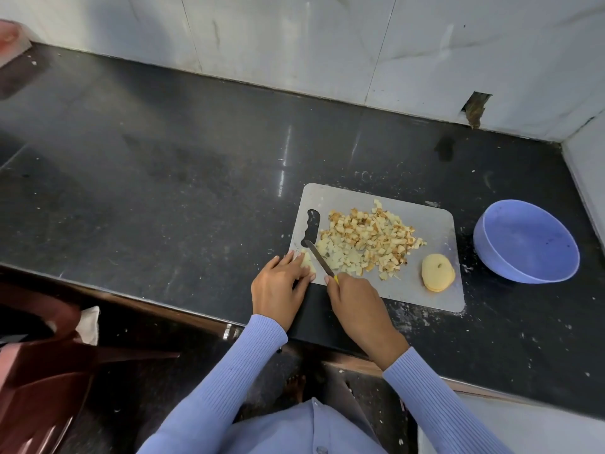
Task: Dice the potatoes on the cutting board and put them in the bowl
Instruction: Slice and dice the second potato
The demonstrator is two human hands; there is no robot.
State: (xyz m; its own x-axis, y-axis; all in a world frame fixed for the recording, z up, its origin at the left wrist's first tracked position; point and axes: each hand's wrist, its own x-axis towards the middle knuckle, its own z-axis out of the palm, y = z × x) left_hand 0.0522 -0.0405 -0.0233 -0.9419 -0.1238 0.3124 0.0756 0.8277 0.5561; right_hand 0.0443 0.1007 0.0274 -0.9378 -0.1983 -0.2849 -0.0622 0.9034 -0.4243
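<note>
A thin, pale grey cutting board (425, 283) with rounded corners and a wavy handle slot at its left end lies on a dark, speckled stone counter (163, 178), its surface glossy and dusted with pale crumbs. Across the middle of the board spreads a heap of diced potato (370, 239): small, roughly cubic pieces, pale yellow at the near left and browned at the edges toward the far side.

At the board's near left corner, the left hand (278, 286) rests with curled fingers holding down a small pale potato piece (307, 261). The right hand (355, 298) grips the yellow handle of a knife (319, 258), most of that handle hidden inside the fist; the narrow, slim metal blade slants away to the far left and lies just beside the held piece, between it and the heap. Whether the edge is touching the piece cannot be told.

Near the board's right edge, well apart from the heap, sits a rounded, smooth, pale yellow potato half (437, 271), which seems to be sliced into stacked layers.

Just beyond the board's right end, on the counter, stands a round lavender bowl (491, 244) with a matte, plastic-looking wall.

Both arms wear ribbed, light blue knit sleeves (435, 401). Behind the counter rises a wall of white marble-patterned tiles (294, 37) with grey veins, and one tile near the right corner has a ragged broken gap at its base.
</note>
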